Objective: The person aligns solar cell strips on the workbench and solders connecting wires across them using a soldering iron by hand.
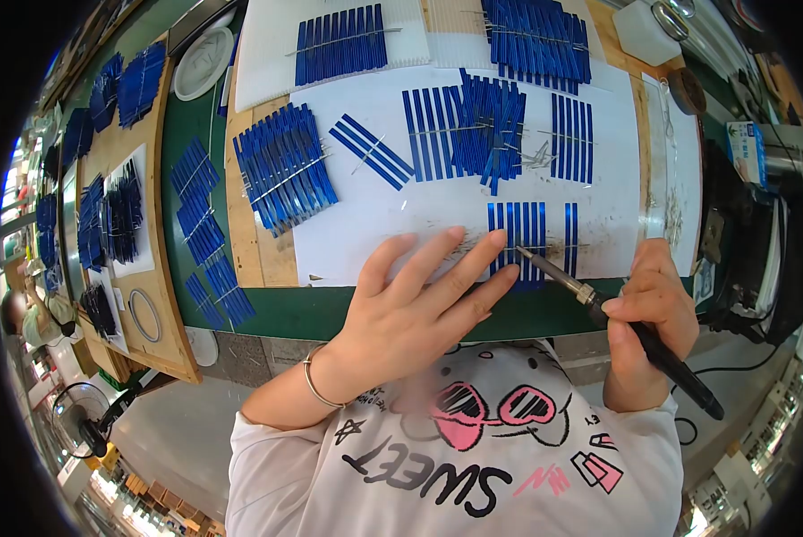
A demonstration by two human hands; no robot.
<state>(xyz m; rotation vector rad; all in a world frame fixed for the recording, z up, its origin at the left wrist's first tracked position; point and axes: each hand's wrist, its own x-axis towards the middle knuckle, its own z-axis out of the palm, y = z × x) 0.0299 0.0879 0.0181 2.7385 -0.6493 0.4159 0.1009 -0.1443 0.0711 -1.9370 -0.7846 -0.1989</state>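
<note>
My right hand (647,322) is wrapped round the handle of a soldering iron (589,298), whose tip touches or nearly touches a row of narrow blue strips (533,224) on the white sheet. My left hand (433,291) lies palm down at the sheet's front edge, fingers spread, with its fingertips at the left end of that row. Just right of the row lie two more blue strips (570,234). Thin silvery wires cross the strips. Behind them are another joined row (572,139), a pile of strip sets (492,130) and some loose wire bits (537,159).
Bundles of blue strips stand at the left (285,166), back (341,45) and back right (538,40). A tape roll (687,90) sits at the right. A wooden board (176,295) with more bundles is far left, and a fan (79,419) stands below it.
</note>
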